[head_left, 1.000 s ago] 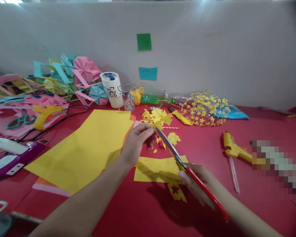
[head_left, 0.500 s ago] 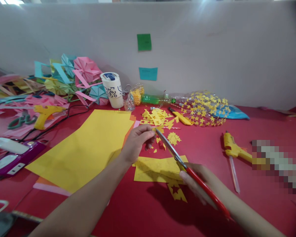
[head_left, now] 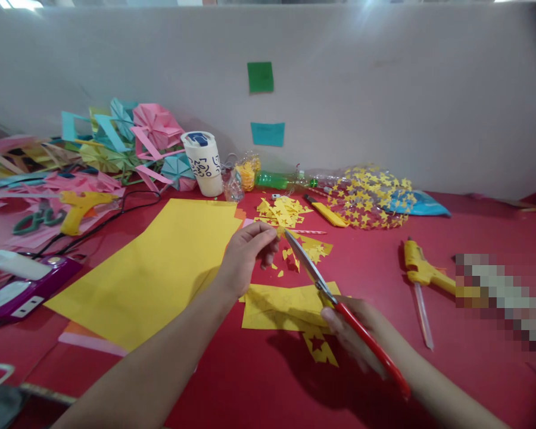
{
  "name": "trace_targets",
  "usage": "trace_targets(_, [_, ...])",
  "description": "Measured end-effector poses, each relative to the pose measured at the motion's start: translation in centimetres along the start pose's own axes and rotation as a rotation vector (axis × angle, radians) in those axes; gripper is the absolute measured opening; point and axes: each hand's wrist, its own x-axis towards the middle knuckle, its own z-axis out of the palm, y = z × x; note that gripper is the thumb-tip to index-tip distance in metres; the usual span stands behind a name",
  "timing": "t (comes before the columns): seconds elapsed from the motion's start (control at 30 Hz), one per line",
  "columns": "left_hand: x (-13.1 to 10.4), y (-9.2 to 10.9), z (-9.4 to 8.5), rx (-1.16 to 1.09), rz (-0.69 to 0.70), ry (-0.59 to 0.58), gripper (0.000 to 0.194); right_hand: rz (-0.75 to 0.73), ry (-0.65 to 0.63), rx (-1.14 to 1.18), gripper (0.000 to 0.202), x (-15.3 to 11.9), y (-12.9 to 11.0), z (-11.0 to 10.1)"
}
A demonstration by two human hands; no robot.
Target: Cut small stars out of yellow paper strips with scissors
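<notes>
Between thumb and fingertips, my left hand (head_left: 252, 247) pinches a small piece of yellow paper (head_left: 281, 231). The tips of the scissors (head_left: 306, 262) reach that paper. Around the red handles of the scissors is my right hand (head_left: 357, 328), its fingers partly hidden beneath. Below the blades lie a pile of cut yellow stars (head_left: 316, 252) and small scraps. Folded yellow paper strips (head_left: 279, 307) rest under my right hand's side, with a star-shaped cutout offcut (head_left: 320, 348) in front of them.
A large yellow sheet (head_left: 161, 268) covers the left. Behind stand a white cup (head_left: 204, 167), a green bottle (head_left: 272, 180), a yellow cutter (head_left: 330, 214) and a star-covered bottle (head_left: 370, 196). Glue guns lie left (head_left: 78, 208) and right (head_left: 422, 268). A purple power strip (head_left: 31, 286) sits far left.
A yellow offcut that was beside the blades has dropped onto the table near the star pile. My hands and the scissors have shifted only slightly.
</notes>
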Motion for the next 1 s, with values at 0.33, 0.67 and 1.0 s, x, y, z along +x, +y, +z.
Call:
trace_targets(0.33, [-0.30, 0.16, 0.41, -0.055, 0.004, -0.010, 0.010, 0.066, -0.014, 0.045, 0.047, -0.33, -0.60, 0.25])
trace_targets(0.67, [-0.22, 0.30, -0.05, -0.063, 0.018, -0.059, 0.005, -0.055, -0.044, -0.057, 0.045, -0.30, -0.35, -0.57])
trace_targets(1.0, [-0.19, 0.52, -0.10, -0.033, -0.020, -0.047, 0.008, -0.053, -0.047, -0.075, 0.052, -0.37, -0.23, -0.34])
